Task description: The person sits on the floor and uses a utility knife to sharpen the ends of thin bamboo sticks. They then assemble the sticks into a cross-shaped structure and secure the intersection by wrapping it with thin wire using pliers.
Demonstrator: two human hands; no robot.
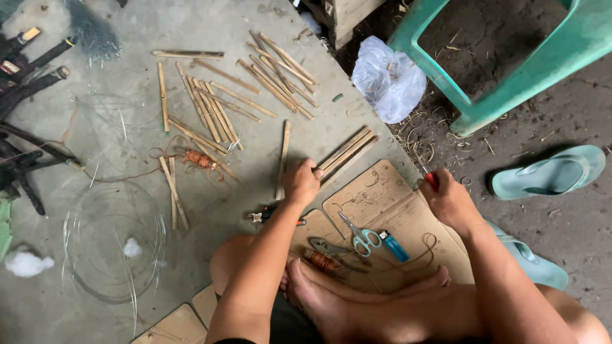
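While your left hand (301, 181) clamped the bamboo strips (347, 151), they ran up-right, away from your right hand (446, 199), fisted on a red-handled tool (431, 181).

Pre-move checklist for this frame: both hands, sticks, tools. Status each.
1. Left hand on the stick bundle: ok, fingers closed over its near end.
2. Right hand holding the red-handled tool: ok; the tool's working end: cannot tell, hidden.
3. Scissors within reach on the cardboard: ok.
4. Pliers and lighter beside the scissors: ok.
5. Loose sticks tidy: not ok, scattered over the floor.
6. Feet away from the tools: not ok, toes next to the pliers.
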